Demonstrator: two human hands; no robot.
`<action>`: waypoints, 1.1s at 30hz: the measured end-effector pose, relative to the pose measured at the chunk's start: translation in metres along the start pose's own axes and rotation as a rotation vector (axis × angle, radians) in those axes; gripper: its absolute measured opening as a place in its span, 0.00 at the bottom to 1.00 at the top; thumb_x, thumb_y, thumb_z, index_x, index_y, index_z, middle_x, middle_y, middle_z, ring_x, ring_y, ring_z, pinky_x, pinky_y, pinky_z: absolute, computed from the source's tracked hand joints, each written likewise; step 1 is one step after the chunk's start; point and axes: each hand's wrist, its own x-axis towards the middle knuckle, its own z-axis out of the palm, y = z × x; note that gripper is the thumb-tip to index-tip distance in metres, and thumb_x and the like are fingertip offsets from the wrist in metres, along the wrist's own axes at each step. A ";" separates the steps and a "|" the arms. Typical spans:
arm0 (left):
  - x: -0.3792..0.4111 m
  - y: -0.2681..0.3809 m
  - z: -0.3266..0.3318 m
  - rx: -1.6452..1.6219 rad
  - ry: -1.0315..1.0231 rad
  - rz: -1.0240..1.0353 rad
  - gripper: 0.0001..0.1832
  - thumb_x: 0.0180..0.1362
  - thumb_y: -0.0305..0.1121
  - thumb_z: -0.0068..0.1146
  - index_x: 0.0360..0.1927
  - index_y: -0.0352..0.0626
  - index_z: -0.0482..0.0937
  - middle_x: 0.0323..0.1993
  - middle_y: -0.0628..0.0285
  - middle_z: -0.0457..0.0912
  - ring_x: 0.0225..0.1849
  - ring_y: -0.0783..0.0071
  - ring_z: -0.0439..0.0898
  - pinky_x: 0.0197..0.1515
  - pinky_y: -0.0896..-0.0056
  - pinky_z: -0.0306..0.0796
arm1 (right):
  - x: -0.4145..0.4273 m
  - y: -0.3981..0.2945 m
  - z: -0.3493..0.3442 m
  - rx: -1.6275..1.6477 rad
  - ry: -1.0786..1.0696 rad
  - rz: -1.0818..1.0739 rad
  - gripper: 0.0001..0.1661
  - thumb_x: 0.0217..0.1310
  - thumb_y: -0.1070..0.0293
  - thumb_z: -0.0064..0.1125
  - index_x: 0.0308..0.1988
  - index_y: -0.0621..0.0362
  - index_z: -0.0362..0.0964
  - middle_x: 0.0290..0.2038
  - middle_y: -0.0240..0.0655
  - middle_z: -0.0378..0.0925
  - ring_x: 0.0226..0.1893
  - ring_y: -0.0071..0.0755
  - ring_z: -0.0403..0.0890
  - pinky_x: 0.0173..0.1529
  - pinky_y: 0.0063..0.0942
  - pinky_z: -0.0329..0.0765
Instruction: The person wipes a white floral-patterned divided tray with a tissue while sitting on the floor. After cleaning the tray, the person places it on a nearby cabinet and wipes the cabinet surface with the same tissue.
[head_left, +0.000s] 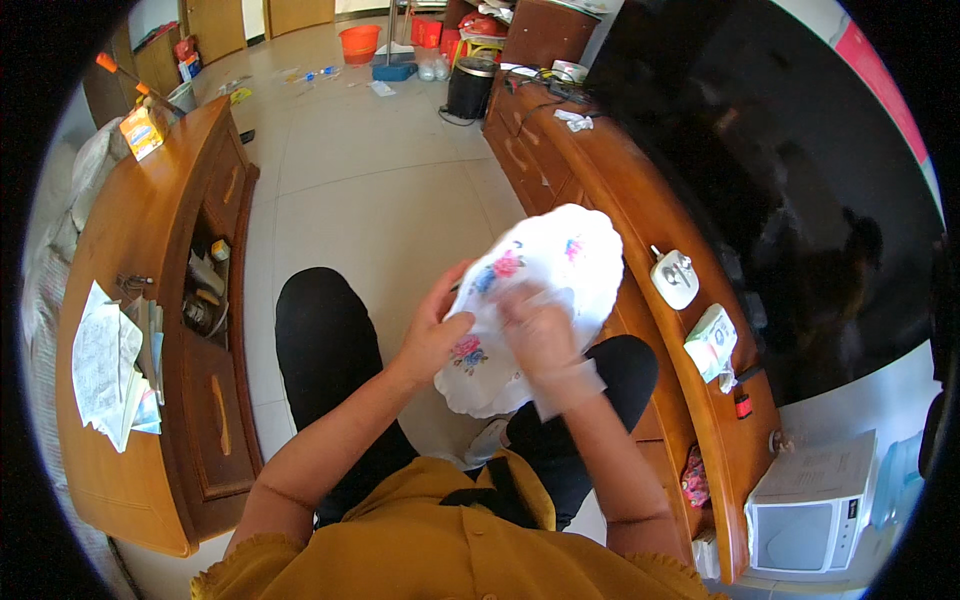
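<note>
A white oval plate (592, 262) with a scalloped rim and pink and blue flowers is held tilted above my knees. My left hand (439, 326) grips its left rim, thumb on the upper face. Over the plate's middle is my right hand (536, 322), blurred, with a thin whitish tissue or cloth (574, 386) hanging at its wrist. The blur hides how its fingers lie and part of the plate.
On the left stands a wooden cabinet (120, 247) bearing papers (105, 367) and a small box (142, 133). The TV stand (615, 172) at right holds a tissue pack (711, 341) and a white power adapter (675, 279). Farther off are a black bin (471, 88) and an orange bucket (360, 45).
</note>
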 end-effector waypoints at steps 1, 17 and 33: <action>0.002 -0.004 -0.003 -0.050 0.060 -0.026 0.37 0.54 0.20 0.47 0.71 0.41 0.58 0.55 0.57 0.74 0.54 0.71 0.75 0.58 0.70 0.68 | -0.007 -0.006 0.006 0.141 -0.040 0.040 0.08 0.53 0.78 0.60 0.36 0.56 0.80 0.39 0.44 0.80 0.39 0.51 0.79 0.44 0.41 0.77; -0.014 0.019 0.023 0.256 0.025 0.375 0.40 0.51 0.18 0.43 0.71 0.38 0.50 0.61 0.52 0.68 0.61 0.67 0.70 0.62 0.66 0.64 | 0.016 -0.010 0.044 1.109 0.632 0.711 0.11 0.59 0.79 0.61 0.41 0.56 0.69 0.32 0.26 0.71 0.31 0.19 0.69 0.39 0.20 0.72; -0.031 0.033 -0.005 -0.042 0.066 0.182 0.44 0.50 0.33 0.62 0.71 0.40 0.55 0.62 0.55 0.68 0.63 0.63 0.69 0.65 0.60 0.63 | 0.020 0.010 -0.038 0.188 0.394 -0.051 0.24 0.50 0.84 0.57 0.51 0.63 0.75 0.55 0.46 0.74 0.58 0.50 0.73 0.62 0.39 0.72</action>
